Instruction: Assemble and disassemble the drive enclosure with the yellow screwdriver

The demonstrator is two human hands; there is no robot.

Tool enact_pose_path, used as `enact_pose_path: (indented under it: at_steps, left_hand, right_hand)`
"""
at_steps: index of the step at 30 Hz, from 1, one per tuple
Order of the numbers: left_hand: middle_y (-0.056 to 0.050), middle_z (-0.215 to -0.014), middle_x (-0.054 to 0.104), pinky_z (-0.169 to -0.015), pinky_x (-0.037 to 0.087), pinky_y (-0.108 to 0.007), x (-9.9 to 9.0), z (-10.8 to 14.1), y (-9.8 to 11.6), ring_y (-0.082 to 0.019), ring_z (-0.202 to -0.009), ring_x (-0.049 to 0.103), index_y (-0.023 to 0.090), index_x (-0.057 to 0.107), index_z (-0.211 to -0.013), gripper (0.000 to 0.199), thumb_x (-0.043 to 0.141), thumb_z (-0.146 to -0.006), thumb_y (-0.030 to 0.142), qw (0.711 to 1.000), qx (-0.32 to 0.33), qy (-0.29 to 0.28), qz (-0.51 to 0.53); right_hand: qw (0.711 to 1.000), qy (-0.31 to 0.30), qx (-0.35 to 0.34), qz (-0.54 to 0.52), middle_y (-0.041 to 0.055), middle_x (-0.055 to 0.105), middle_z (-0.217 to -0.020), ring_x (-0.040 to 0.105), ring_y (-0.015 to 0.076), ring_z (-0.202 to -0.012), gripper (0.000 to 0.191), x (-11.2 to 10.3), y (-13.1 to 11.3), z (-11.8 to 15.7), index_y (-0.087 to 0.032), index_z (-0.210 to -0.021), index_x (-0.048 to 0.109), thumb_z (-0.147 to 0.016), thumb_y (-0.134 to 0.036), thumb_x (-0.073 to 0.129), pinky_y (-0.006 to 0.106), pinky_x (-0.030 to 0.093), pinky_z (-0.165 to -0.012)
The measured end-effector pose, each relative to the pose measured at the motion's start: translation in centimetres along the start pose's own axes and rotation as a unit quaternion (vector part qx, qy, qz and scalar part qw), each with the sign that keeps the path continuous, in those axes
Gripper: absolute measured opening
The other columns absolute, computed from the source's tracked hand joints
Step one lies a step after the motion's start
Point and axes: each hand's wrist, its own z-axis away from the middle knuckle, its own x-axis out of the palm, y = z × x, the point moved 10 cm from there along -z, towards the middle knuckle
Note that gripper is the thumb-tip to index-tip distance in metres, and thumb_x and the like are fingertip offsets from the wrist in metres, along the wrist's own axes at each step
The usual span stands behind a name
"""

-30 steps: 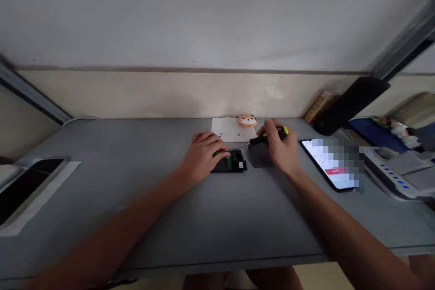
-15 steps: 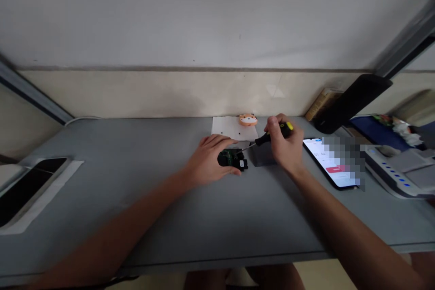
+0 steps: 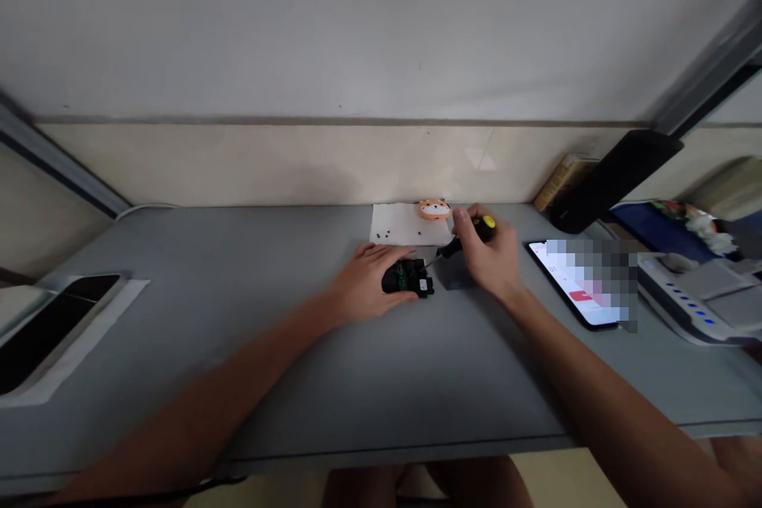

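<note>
My left hand (image 3: 370,283) is closed around a small black device (image 3: 424,285) whose green circuit board (image 3: 405,276) is exposed; thumb and fingers grip its near and far edges on the table. In my right hand (image 3: 488,250) is a black and yellow screwdriver (image 3: 476,233), its shaft slanting down to the left with the tip at the device's right part. Whether the tip sits in a screw cannot be made out. A dark grey box-like block (image 3: 457,273) lies under my right hand. Several tiny dark screws (image 3: 383,235) rest on a white paper (image 3: 400,224) behind the device.
An orange animal-faced case (image 3: 434,209) sits at the paper's back right corner. On the right are a lit phone (image 3: 575,294), a black cylinder (image 3: 616,182) leaning by a small box, and a white-grey device (image 3: 684,294). A dark tablet-like object (image 3: 56,325) lies far left.
My right hand and the screwdriver have shifted a little to the left, and the handle is lower. My left hand still holds the device in about the same place.
</note>
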Motion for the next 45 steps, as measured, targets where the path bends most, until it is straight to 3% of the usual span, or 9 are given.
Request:
enact_pose_path:
  at_steps: [13, 17, 22, 25, 28, 32, 37, 41, 45]
  left_hand:
    - [-0.004, -0.13, 0.072, -0.111, 0.048, -0.047, 0.3, -0.1, 0.4, -0.028, -0.126, 0.063, 0.029, 0.063, -0.128, 0.049, 0.083, -0.083, 0.034, 1.0, 0.016, 0.007, -0.001]
    - [-0.006, -0.131, 0.071, -0.11, 0.048, -0.047, 0.2, -0.1, 0.4, -0.029, -0.127, 0.063, 0.028, 0.061, -0.129, 0.049, 0.082, -0.085, 0.034, 1.0, 0.023, 0.015, 0.006]
    - [-0.007, -0.131, 0.071, -0.107, 0.051, -0.048, 0.3, -0.1, 0.1, -0.03, -0.125, 0.063, 0.028, 0.061, -0.128, 0.047, 0.08, -0.085, 0.037, 1.0, 0.023, 0.015, 0.011]
    - [-0.006, -0.126, 0.072, -0.105, 0.051, -0.048, 0.2, 0.0, -0.1, -0.032, -0.124, 0.063, 0.029, 0.063, -0.123, 0.044, 0.08, -0.085, 0.042, 1.0, 0.02, 0.019, 0.001]
    - [-0.005, -0.119, 0.073, -0.107, 0.047, -0.05, 0.2, 0.0, 0.0, -0.031, -0.119, 0.064, 0.027, 0.063, -0.115, 0.038, 0.079, -0.085, 0.044, 0.999, 0.024, 0.018, -0.01]
    - [-0.004, -0.113, 0.074, -0.11, 0.041, -0.05, 0.3, 0.0, 0.4, -0.029, -0.112, 0.067, 0.025, 0.06, -0.106, 0.03, 0.077, -0.087, 0.041, 0.999, 0.035, 0.012, -0.02]
    - [-0.004, -0.112, 0.074, -0.108, 0.04, -0.048, 0.5, 0.0, 0.4, -0.028, -0.112, 0.066, 0.025, 0.057, -0.097, 0.027, 0.075, -0.089, 0.043, 0.999, 0.032, 0.002, -0.035]
    - [-0.004, -0.114, 0.074, -0.11, 0.039, -0.048, 0.5, 0.0, 0.5, -0.028, -0.114, 0.066, 0.024, 0.058, -0.098, 0.026, 0.074, -0.09, 0.043, 0.998, 0.04, 0.006, -0.04]
    - [-0.005, -0.118, 0.073, -0.111, 0.038, -0.048, 0.5, 0.1, 0.7, -0.028, -0.116, 0.066, 0.024, 0.06, -0.107, 0.028, 0.075, -0.091, 0.042, 0.998, 0.047, 0.009, -0.047]
  right_hand:
    - [0.999, -0.043, 0.03, 0.003, -0.0031, 0.049, -0.06, 0.043, 0.0136, -0.06, 0.044, 0.9, 0.2, -0.4, -0.023, -0.066, 0.054, -0.089, -0.06, 0.062, 0.029, 0.036, -0.058]
    - [0.996, -0.065, 0.023, -0.048, -0.0033, 0.049, -0.063, 0.044, 0.0136, -0.063, 0.045, 2.1, -0.3, -0.9, -0.024, -0.066, 0.052, -0.089, -0.061, 0.062, 0.029, 0.04, -0.061]
    - [0.965, -0.187, 0.031, -0.18, 0.0013, 0.067, -0.079, 0.062, 0.0153, -0.075, 0.039, 5.8, -1.4, -1.4, -0.024, -0.079, 0.06, -0.088, -0.061, 0.065, 0.031, 0.051, -0.072]
    - [0.937, -0.248, 0.056, -0.241, -0.0014, 0.067, -0.075, 0.061, 0.0129, -0.065, 0.038, 7.6, -1.5, -1.2, -0.024, -0.084, 0.059, -0.086, -0.061, 0.069, 0.03, 0.051, -0.066]
    - [0.93, -0.224, 0.082, -0.281, -0.0078, 0.052, -0.062, 0.046, 0.0084, -0.052, 0.04, 7.7, -0.5, -1.4, -0.025, -0.084, 0.057, -0.083, -0.062, 0.073, 0.025, 0.04, -0.053]
    - [0.929, -0.168, 0.117, -0.309, -0.0089, 0.041, -0.061, 0.028, 0.0078, -0.049, 0.053, 7.0, 0.9, -1.1, -0.026, -0.076, 0.051, -0.076, -0.074, 0.071, 0.025, 0.03, -0.048]
    - [0.916, -0.167, 0.145, -0.334, -0.0052, 0.04, -0.061, 0.039, 0.0123, -0.052, 0.058, 6.5, 0.6, -0.8, -0.027, -0.087, 0.062, -0.087, -0.083, 0.048, 0.029, 0.039, -0.053]
    - [0.912, -0.178, 0.146, -0.34, -0.0006, 0.052, -0.073, 0.051, 0.0145, -0.062, 0.053, 6.4, 0.1, -0.5, -0.026, -0.086, 0.062, -0.088, -0.078, 0.052, 0.031, 0.047, -0.06]
    - [0.924, -0.178, 0.112, -0.321, 0.0002, 0.058, -0.08, 0.054, 0.0131, -0.064, 0.051, 6.3, 0.0, -0.4, -0.025, -0.08, 0.057, -0.085, -0.076, 0.06, 0.03, 0.05, -0.063]
